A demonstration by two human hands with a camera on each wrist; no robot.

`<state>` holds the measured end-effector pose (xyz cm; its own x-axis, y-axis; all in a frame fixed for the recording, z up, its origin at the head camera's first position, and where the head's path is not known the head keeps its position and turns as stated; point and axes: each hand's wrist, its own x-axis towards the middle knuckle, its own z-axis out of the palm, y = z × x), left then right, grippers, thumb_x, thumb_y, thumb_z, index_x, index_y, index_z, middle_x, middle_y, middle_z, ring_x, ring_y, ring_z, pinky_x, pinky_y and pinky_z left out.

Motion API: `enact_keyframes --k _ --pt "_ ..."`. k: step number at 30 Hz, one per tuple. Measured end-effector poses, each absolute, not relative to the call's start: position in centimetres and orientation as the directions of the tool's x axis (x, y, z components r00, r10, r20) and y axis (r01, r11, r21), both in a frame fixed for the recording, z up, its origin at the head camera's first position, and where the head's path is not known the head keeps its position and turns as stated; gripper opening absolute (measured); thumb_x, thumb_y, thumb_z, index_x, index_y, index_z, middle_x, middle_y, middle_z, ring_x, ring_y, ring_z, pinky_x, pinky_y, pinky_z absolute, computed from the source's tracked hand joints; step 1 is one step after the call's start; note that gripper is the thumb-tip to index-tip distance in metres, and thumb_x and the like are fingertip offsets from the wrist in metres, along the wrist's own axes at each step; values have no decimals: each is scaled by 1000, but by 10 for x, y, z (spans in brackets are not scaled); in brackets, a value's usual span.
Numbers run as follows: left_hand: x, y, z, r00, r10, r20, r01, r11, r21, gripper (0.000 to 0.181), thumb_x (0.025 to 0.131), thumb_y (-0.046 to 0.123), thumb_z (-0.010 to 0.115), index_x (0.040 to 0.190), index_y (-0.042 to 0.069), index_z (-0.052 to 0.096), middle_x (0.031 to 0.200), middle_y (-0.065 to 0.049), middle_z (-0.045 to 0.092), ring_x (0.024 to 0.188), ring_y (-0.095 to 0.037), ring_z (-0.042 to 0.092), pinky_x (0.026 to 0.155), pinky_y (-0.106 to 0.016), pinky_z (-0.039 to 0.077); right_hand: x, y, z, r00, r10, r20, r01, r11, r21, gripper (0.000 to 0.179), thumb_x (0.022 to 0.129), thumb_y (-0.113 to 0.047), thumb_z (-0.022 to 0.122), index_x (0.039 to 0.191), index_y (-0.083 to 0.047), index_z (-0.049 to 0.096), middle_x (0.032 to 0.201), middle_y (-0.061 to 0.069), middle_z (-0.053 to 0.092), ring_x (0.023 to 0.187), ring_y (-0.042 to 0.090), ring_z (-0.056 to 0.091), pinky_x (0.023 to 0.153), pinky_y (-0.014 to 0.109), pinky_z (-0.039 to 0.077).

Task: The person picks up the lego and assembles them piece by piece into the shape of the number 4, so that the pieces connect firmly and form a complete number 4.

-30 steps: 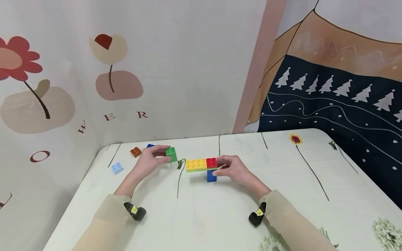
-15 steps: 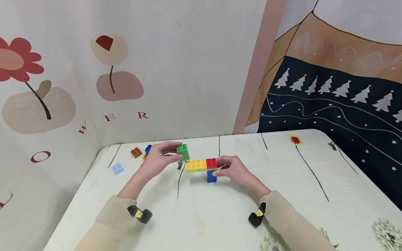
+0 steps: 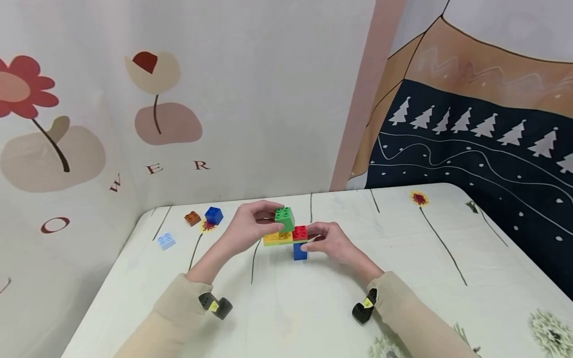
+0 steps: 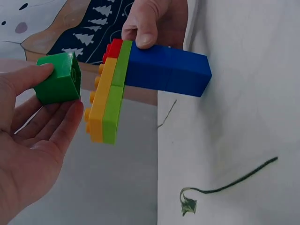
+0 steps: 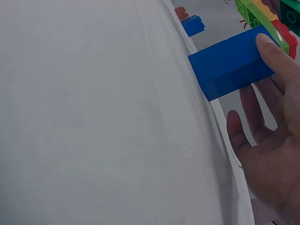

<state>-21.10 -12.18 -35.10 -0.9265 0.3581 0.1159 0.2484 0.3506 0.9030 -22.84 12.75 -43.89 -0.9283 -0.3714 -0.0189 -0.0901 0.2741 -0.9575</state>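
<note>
The left hand [image 3: 248, 227] pinches a green block [image 3: 285, 219] at its fingertips, close to the yellow block [image 4: 102, 103] but not touching it; the right hand [image 3: 332, 244] grips the blue blocks [image 4: 168, 71] just under the red block [image 3: 300, 232]; this step looks like putting green on top; next, the left hand should line it up and push down gently; yellow sticks out left of the right hand with no blue under it, so it might tip.
</note>
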Motion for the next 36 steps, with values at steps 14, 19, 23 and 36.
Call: enact_keyframes --k 14,19,23,36 --pt "-213 -104 -360 -922 359 147 295 401 867 41 87 6 82 127 6 71 115 -7 73 102 -22 71 89 -34 59 -229 123 -439 -926 -377 -9 -103 275 -956 43 86 -16 86 123 -2 71 109 6 75 100 22 67 82 32 57" --pt "-213 -100 -361 -913 376 159 316 403 859 41 87 6 83 126 5 71 114 -7 73 101 -22 72 88 -34 59 -228 124 -439 -923 -385 15 -123 258 -958 41 86 -14 85 122 -1 72 108 7 75 101 23 68 82 32 57" --pt "-213 -98 -362 -911 380 159 321 414 852 41 86 7 83 126 5 71 114 -7 73 100 -21 72 87 -34 59 -229 124 -440 -923 -385 23 -131 257 -957 40 86 -13 85 121 -1 72 108 7 75 101 23 68 81 32 57" --pt "-213 -92 -364 -916 369 160 308 387 869 33 91 15 80 122 5 74 106 -5 75 94 -19 72 84 -32 60 -228 128 -439 -927 -375 -2 -108 271 -957 40 87 -16 85 122 -2 72 110 7 75 102 23 67 84 34 57"
